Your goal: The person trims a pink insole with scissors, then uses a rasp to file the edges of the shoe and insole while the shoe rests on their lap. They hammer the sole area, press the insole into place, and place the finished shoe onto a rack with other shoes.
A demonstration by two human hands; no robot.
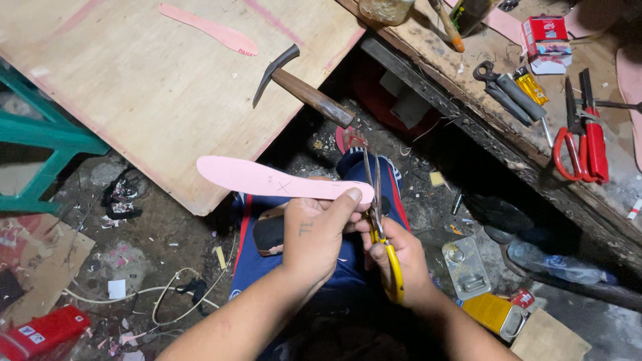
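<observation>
The left hand (314, 234) is gripping a pink insole cutout (274, 180) above the lap, while the right hand (401, 264) is closing around yellow-handled scissors (378, 214), blades seemingly at its end. A loose grip could skew the cut.

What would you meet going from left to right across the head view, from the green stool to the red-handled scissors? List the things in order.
Green stool → pink insole held in the left hand → yellow-handled scissors in the right hand → grey-handled pincers → red-handled scissors.
</observation>
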